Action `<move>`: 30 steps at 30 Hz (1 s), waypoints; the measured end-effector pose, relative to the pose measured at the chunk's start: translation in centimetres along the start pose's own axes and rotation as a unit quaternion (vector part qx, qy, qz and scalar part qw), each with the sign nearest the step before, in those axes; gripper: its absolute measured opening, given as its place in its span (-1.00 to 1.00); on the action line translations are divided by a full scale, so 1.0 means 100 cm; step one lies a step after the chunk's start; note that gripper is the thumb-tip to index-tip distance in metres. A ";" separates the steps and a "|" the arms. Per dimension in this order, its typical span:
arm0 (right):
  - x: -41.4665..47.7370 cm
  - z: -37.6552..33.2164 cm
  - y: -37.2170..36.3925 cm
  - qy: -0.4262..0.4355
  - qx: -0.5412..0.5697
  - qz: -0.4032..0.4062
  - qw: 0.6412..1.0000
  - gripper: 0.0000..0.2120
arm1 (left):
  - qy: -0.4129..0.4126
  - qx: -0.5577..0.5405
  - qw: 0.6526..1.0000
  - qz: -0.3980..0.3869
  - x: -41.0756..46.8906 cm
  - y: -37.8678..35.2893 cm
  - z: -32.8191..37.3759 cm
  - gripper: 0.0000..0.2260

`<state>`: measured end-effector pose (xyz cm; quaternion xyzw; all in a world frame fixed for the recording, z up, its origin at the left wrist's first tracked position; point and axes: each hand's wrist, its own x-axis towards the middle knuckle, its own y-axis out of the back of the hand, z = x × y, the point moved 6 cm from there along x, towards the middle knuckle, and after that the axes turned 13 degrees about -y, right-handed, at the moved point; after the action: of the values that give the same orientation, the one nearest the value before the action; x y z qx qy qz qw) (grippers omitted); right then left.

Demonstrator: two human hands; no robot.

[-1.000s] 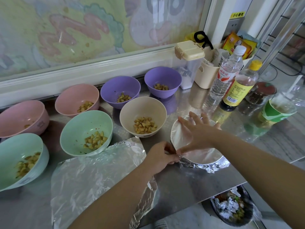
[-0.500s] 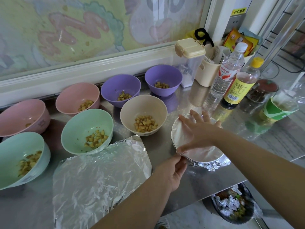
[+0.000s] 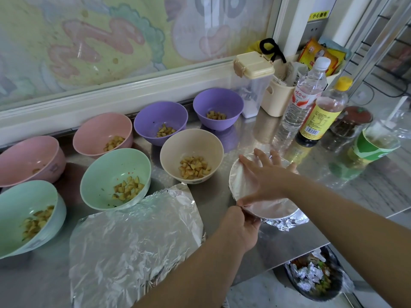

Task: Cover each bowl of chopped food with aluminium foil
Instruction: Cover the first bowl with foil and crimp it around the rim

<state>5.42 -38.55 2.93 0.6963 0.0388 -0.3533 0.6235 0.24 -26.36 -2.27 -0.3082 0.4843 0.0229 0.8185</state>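
Observation:
A foil-covered bowl (image 3: 275,207) stands on the steel counter at the right. My right hand (image 3: 264,174) lies flat on its foil top with fingers spread. My left hand (image 3: 242,225) grips the crumpled foil at the bowl's near-left rim. A loose sheet of aluminium foil (image 3: 133,243) lies flat in front of the bowls. Several uncovered bowls of chopped food stand to the left: a beige bowl (image 3: 191,138), two green bowls (image 3: 104,170) (image 3: 20,201), two pink bowls (image 3: 97,127) (image 3: 24,154) and two purple bowls (image 3: 155,114) (image 3: 218,101).
Behind the covered bowl stand a clear water bottle (image 3: 300,103), a yellow-capped bottle (image 3: 320,116), a green cup (image 3: 373,145) and a dark jar (image 3: 351,121). A cream container (image 3: 253,70) and caddy (image 3: 278,96) sit by the wall. A bin (image 3: 315,278) sits below the counter edge.
My left hand has come back to the bowl's near-left rim and taken hold of the foil edge. My right hand has stayed flat on the top.

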 end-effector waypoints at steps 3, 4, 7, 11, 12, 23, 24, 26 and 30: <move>0.000 0.000 -0.001 0.000 -0.001 0.008 1.000 0.31 | 0.006 -0.024 1.000 -0.010 -0.003 -0.006 0.001 -0.68; 0.001 0.000 -0.001 0.001 0.000 0.011 1.000 0.31 | 0.009 -0.038 0.999 -0.029 -0.005 -0.010 0.004 -0.65; 0.002 0.000 -0.002 0.001 0.006 0.018 1.000 0.31 | 0.043 -0.081 0.991 -0.102 -0.012 -0.020 0.013 -0.54; 0.005 0.000 -0.004 0.002 0.002 0.029 1.000 0.30 | 0.078 -0.064 0.979 -0.179 -0.007 -0.022 0.020 -0.36; 0.005 0.000 -0.004 0.002 0.000 0.030 1.000 0.30 | 0.077 -0.053 0.977 -0.193 -0.006 -0.021 0.020 -0.33; 0.006 0.000 -0.005 0.001 0.004 0.027 1.000 0.29 | 0.002 0.022 0.959 -0.282 -0.014 -0.023 0.028 -0.35; 0.006 0.000 -0.005 -0.001 0.006 0.026 1.000 0.29 | 0.009 0.023 0.958 -0.286 -0.012 -0.023 0.029 -0.34; 0.007 -0.001 -0.005 -0.008 0.011 0.022 1.000 0.29 | 0.023 0.028 0.955 -0.295 -0.009 -0.024 0.031 -0.33; 0.008 -0.001 -0.004 -0.020 0.022 0.020 0.999 0.29 | 0.042 0.032 0.949 -0.310 -0.007 -0.027 0.034 -0.28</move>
<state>5.86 -38.63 2.13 0.7034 0.0049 -0.3553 0.6156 3.43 -26.63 0.72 -0.4171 0.3993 -0.2602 0.7738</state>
